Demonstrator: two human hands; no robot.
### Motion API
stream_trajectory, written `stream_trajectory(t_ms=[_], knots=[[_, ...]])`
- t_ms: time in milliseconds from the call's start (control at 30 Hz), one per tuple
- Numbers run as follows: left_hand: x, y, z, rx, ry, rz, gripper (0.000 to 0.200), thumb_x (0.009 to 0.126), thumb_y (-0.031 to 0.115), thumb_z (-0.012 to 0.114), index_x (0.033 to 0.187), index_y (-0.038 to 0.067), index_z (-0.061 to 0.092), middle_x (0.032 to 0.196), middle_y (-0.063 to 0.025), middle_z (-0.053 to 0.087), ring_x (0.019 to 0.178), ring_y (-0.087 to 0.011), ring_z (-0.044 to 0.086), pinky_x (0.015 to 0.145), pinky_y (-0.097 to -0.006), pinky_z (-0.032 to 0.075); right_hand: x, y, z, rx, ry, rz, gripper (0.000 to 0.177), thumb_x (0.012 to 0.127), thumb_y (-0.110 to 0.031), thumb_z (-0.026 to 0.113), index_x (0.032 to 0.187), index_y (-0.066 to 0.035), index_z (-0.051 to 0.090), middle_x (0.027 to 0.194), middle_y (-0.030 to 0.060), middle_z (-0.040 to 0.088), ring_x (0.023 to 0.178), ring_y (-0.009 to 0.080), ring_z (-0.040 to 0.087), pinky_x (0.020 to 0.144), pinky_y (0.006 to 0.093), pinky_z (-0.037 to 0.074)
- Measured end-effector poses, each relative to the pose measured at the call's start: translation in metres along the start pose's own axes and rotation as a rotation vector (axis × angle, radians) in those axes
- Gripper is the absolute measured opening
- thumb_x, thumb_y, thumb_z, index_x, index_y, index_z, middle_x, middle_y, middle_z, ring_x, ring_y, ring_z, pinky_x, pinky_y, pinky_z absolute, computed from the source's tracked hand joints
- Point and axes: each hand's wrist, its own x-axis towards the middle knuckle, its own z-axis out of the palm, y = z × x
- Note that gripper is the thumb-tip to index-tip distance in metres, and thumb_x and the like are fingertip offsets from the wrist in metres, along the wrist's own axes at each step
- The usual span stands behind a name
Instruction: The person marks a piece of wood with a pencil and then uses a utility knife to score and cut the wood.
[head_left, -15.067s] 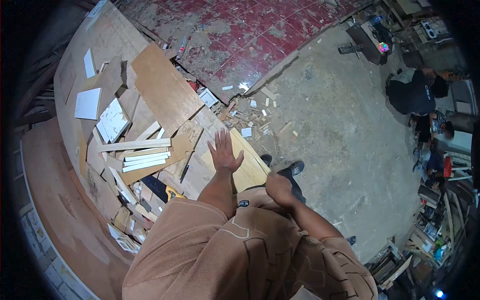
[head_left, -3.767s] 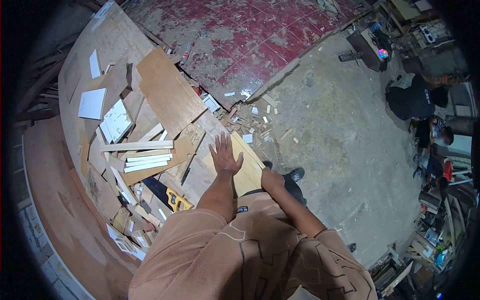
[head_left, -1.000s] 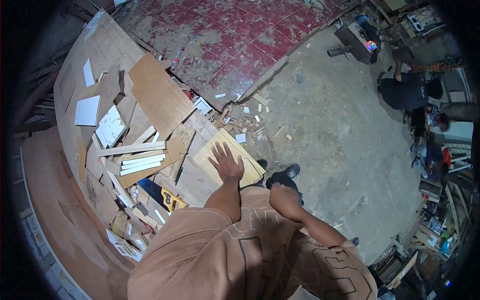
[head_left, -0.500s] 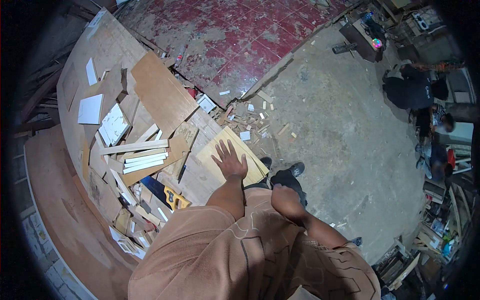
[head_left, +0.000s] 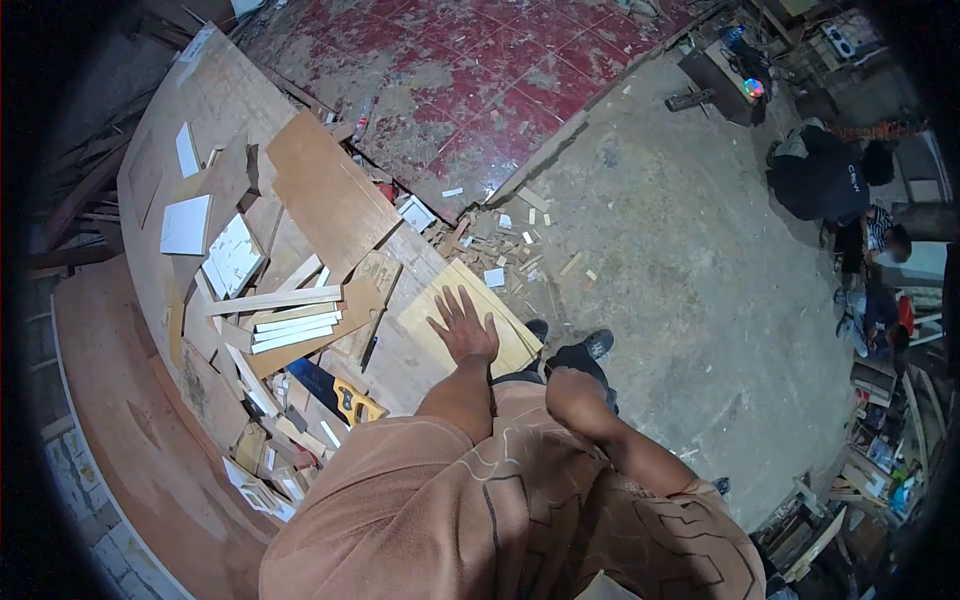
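Note:
My left hand [head_left: 466, 325] lies flat with spread fingers on a thin light plywood piece [head_left: 509, 332] at the workbench edge. The piece appears stacked on another of similar shape. My right hand [head_left: 577, 397] is closed in a fist beside the bench edge, just right of the plywood. What it holds, if anything, is hidden by the fingers. To the left of my left forearm lie a handsaw [head_left: 352, 401] with a yellow handle and dark blade, and a dark pen-like stick [head_left: 370, 353].
White-edged strips [head_left: 295, 332], a brown board [head_left: 330, 190] and white panels [head_left: 186, 224] cover the bench [head_left: 235, 90]. Wood offcuts [head_left: 510, 250] litter the floor by the bench corner. At the far right, a person in a dark shirt [head_left: 820, 180] bends among clutter.
The view has shifted slightly, moving the bench a little right and down in the picture. Both hands keep their poses, the left flat on the plywood and the right closed.

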Motion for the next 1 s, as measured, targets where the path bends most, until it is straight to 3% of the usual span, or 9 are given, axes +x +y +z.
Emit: stream_trajectory(t_ms=[200,267,500,700,767,833,1000], knots=[[0.0,0.001,0.004,0.008,0.018,-0.003,0.079,0.092,0.046,0.044,0.154,0.011,0.009,0.16,-0.0158,0.0,0.147,-0.0363,0.001,0.114,-0.0619,0.0,0.123,-0.013,0.058,-0.062,-0.014,-0.022,0.023,0.083,-0.011,0.054,0.097,0.0,0.069,0.1,0.0237,0.068,0.092,0.0359,0.069,0.074,0.047,0.056],[0.0,0.0,0.003,-0.013,0.03,-0.003,0.079,0.092,0.045,0.044,0.154,0.011,0.01,0.16,-0.0159,0.001,0.147,-0.0363,0.001,0.114,-0.062,0.0,0.128,-0.011,0.069,-0.016,0.109,-0.106,0.024,0.084,-0.011,0.053,0.098,0.0,0.068,0.099,0.024,0.068,0.091,0.0379,0.069,0.073,0.0471,0.056],[0.001,0.001,0.004,-0.01,0.03,0.002,0.079,0.091,0.043,0.047,0.154,0.011,0.01,0.16,-0.0166,0.002,0.147,-0.0368,0.001,0.114,-0.0623,-0.001,-0.003,0.007,0.011,-0.025,-0.009,0.061,0.026,0.085,-0.011,0.051,0.103,0.0,0.067,0.1,0.0228,0.069,0.097,0.0379,0.067,0.08,0.0471,0.055],[-0.001,0.005,0.004,-0.05,0.046,0.009,0.08,0.091,0.042,0.049,0.154,0.011,0.011,0.16,-0.0172,0.002,0.147,-0.0373,0.002,0.113,-0.0626,-0.001,0.108,-0.017,0.046,-0.048,-0.114,0.025,0.031,0.087,-0.016,0.052,0.108,0.001,0.067,0.105,0.0216,0.069,0.098,0.0362,0.068,0.079,0.0464,0.055],[0.0,0.0,0.004,-0.061,0.055,0.006,0.079,0.091,0.043,0.048,0.154,0.011,0.012,0.16,-0.0166,0.002,0.147,-0.0369,0.002,0.114,-0.0621,-0.001,0.114,-0.012,0.062,0.064,0.073,-0.003,0.031,0.087,-0.017,0.052,0.106,0.001,0.068,0.104,0.022,0.069,0.1,0.0357,0.068,0.081,0.0455,0.055],[0.002,-0.001,0.004,-0.05,0.051,0.004,0.079,0.091,0.044,0.047,0.154,0.011,0.012,0.16,-0.016,0.002,0.147,-0.0365,0.002,0.114,-0.0618,-0.001,0.072,-0.004,0.043,0.08,0.017,0.036,0.024,0.078,-0.007,0.061,0.099,0.0,0.07,0.103,0.0234,0.068,0.093,0.0393,0.068,0.08,0.0451,0.055],[0.001,-0.001,0.007,-0.028,0.042,-0.006,0.077,0.092,0.045,0.045,0.154,0.011,0.012,0.161,-0.0144,0.001,0.147,-0.0352,0.003,0.114,-0.0611,0.0,0.016,-0.005,0.006,-0.043,-0.07,0.018,0.027,0.078,-0.009,0.062,0.102,0.001,0.069,0.105,0.0233,0.068,0.095,0.0384,0.068,0.08,0.0452,0.055]])
